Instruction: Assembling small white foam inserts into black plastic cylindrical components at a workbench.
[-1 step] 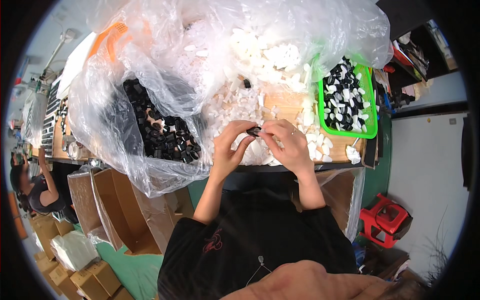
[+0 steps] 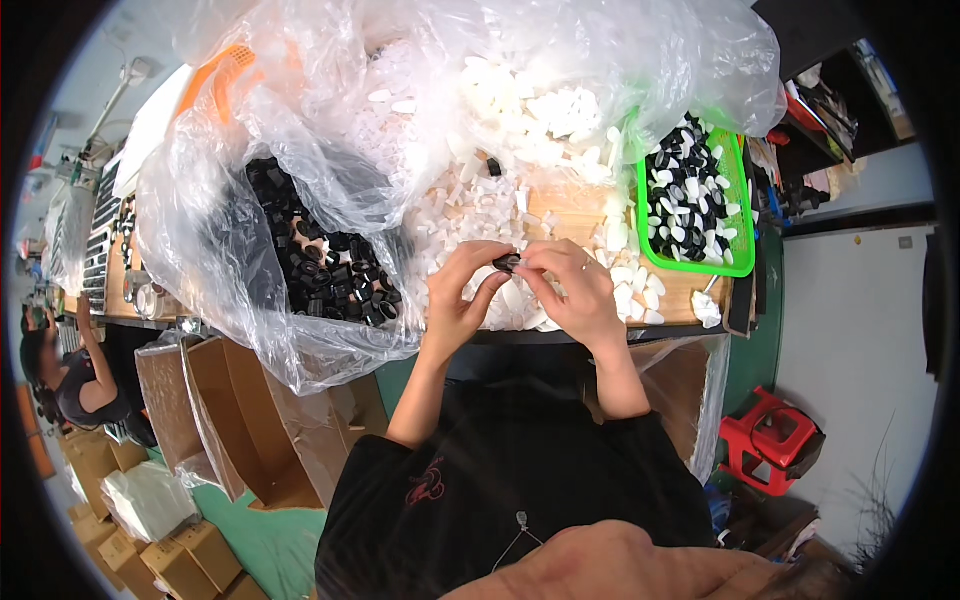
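Observation:
Above the front of the workbench, my left hand (image 2: 463, 292) pinches a small black oval plastic part (image 2: 506, 263) between thumb and fingertips. My right hand (image 2: 578, 297) closes on the same part from the other side, its fingertips at the right end. Whether a second small piece sits between the right fingertips is too small to tell. Beneath and behind both hands spreads a heap of small translucent pieces (image 2: 462, 215). White oval pieces (image 2: 632, 284) lie just right of my right hand. To the left, a clear plastic bag (image 2: 345, 352) gapes around many black parts (image 2: 345, 275).
A green basket (image 2: 697, 267) at the right holds mixed black and white parts. More plastic sheeting (image 2: 560, 50) covers white pieces at the back. Below the bench are open cardboard boxes (image 2: 240, 420) and a red stool (image 2: 768, 440). Another person (image 2: 90, 385) works at far left.

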A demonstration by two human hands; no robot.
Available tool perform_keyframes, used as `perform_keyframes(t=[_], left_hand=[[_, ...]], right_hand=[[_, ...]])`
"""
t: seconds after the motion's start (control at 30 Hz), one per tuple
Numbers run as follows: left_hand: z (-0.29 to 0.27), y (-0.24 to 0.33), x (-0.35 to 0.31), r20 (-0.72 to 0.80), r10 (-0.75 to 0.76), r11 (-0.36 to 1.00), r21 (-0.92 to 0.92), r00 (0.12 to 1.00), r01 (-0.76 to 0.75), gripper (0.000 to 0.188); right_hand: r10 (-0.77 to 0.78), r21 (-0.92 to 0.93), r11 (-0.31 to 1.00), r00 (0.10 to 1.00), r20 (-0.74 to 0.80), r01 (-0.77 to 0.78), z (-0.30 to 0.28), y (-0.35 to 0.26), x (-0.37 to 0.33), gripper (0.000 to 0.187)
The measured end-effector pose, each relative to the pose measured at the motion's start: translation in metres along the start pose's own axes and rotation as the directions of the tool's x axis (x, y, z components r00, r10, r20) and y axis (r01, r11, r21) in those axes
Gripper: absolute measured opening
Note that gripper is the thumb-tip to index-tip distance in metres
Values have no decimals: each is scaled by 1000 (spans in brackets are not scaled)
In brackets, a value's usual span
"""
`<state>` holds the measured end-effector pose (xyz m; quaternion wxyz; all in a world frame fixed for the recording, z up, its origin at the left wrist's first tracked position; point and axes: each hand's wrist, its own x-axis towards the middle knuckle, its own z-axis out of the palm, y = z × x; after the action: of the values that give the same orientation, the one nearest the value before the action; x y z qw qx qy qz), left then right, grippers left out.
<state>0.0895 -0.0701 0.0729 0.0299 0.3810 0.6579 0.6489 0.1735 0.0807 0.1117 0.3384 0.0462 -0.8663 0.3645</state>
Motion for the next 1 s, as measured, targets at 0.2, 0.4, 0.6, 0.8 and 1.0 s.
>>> perform_keyframes(t=[0.2, 0.4, 0.6, 0.8, 1.0], left_hand=[[3, 2, 1, -27, 12, 999, -30, 1000, -12, 32], [6, 0, -1, -71, 5, 996, -84, 997, -11, 32], [2, -1, -3, 1, 18, 998, 53, 1000, -18, 33], [-7, -10, -23, 74, -72, 988, 145, 995, 60, 33], [-15, -36, -43, -28, -230, 967, 102, 973, 232, 30]], right_hand=[[-3, 20, 1000, 1000, -6, 3, -2, -8, 3, 18], [20, 46, 999, 1000, -19, -19, 2, -5, -2, 17], [83, 82, 993, 996, 31, -85, 6, 4, -12, 15], [341, 330, 851, 908, 244, -408, 5, 8, -37, 20], [554, -147, 824, 832, 13, -547, -17, 84, -76, 13]])
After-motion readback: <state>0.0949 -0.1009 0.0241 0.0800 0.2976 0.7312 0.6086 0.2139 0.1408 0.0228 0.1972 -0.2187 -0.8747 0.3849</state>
